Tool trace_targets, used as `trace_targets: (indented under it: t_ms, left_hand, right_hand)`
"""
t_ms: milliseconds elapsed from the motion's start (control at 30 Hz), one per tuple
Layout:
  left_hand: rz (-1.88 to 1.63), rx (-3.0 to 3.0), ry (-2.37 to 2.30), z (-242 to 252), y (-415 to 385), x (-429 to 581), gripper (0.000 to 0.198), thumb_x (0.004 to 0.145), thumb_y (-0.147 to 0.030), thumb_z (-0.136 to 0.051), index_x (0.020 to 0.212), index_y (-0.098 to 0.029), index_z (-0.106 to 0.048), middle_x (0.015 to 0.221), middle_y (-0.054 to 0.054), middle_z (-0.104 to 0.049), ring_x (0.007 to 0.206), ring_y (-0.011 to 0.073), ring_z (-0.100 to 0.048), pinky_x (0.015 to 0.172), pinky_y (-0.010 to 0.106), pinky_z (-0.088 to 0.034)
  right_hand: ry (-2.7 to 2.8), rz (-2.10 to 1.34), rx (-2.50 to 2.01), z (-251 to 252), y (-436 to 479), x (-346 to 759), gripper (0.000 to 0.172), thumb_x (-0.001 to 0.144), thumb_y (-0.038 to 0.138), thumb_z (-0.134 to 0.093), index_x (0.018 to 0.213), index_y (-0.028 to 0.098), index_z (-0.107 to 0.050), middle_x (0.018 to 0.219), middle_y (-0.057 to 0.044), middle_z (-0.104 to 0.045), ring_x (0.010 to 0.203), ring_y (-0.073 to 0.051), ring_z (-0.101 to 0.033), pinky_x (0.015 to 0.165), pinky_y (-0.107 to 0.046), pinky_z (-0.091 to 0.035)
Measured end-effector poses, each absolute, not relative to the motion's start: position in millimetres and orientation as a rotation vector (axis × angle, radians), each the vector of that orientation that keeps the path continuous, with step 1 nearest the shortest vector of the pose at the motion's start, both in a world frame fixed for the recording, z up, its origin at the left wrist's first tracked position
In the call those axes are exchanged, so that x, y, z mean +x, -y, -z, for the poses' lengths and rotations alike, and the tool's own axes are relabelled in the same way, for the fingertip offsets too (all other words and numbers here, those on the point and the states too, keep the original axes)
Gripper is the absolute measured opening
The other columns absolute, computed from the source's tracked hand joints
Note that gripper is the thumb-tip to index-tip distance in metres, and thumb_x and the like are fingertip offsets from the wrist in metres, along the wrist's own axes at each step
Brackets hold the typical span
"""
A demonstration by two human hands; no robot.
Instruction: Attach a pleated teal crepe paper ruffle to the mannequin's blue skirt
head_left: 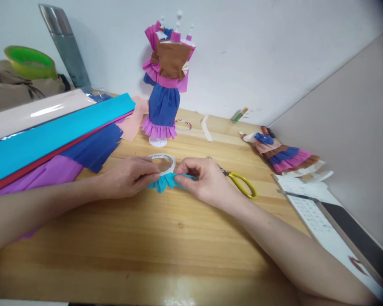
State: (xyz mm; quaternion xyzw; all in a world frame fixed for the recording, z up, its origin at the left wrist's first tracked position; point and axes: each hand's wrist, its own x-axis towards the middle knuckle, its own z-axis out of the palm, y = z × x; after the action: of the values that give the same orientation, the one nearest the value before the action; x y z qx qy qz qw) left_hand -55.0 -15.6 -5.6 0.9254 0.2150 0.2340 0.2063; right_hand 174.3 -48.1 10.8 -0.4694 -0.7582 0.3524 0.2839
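Between my two hands is a strip of turquoise crepe paper (161,183), bunched into small pleats at its middle. My left hand (135,176) pinches the strip's left end between thumb and fingers. Its right part lies in the closed fingers of my right hand (202,178), thumb pressed on the paper. A roll of white tape (170,163) sits just behind the pleats, partly hidden by my left hand. Beyond my right hand lie scissors with yellow handles (244,185), their blades partly covered.
A small dress form (164,102) in paper clothes stands at the back. Rolls and sheets of coloured crepe paper (60,123) fill the left side. On the right are a paper dress (284,155), a glue stick (240,115) and a white keyboard (306,212).
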Motion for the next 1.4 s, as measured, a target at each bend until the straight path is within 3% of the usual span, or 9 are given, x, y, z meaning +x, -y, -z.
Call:
trace_targets:
  t_ms: [567, 767, 1400]
  left_hand:
    - [-0.784, 2.763, -0.534, 9.1, 18.6, -53.5, 0.035, 0.104, -0.023, -0.044, 0.072, -0.017, -0.057, 0.064, 0.002, -0.058, 0.065, 0.0144, -0.055, 0.061, 0.025, -0.040]
    - [-0.807, 2.796, -0.562, 9.9, 18.4, -53.5, 0.035, 0.104, -0.023, -0.043, 0.072, -0.017, -0.056, 0.064, 0.002, -0.057, 0.064, 0.0143, -0.054, 0.060, 0.025, -0.039]
    - [-0.796, 2.784, -0.514, 7.7, 21.3, -51.9, 0.038, 0.105, -0.024, -0.041, 0.068, -0.019, -0.051, 0.062, 0.001, -0.055, 0.062, 0.0143, -0.051, 0.057, 0.026, -0.037]
  right_hand:
    - [2.029, -0.879, -1.278, -8.0, 58.7, 164.7, 0.013, 0.080, 0.020, -0.057, 0.068, 0.018, -0.060, 0.059, 0.003, -0.051, 0.054, -0.009, -0.042, 0.053, -0.024, -0.033]
    - [1.965, -0.893, -1.316, -5.8, 55.5, 166.3, 0.009, 0.077, 0.021, -0.058, 0.069, 0.018, -0.060, 0.063, 0.002, -0.059, 0.056, -0.010, -0.048, 0.055, -0.025, -0.037]
    - [1.883, -0.911, -1.288, -4.2, 49.3, 169.0, 0.015, 0.072, 0.024, -0.066, 0.063, 0.019, -0.055, 0.061, 0.002, -0.059, 0.056, -0.011, -0.049, 0.054, -0.025, -0.038]
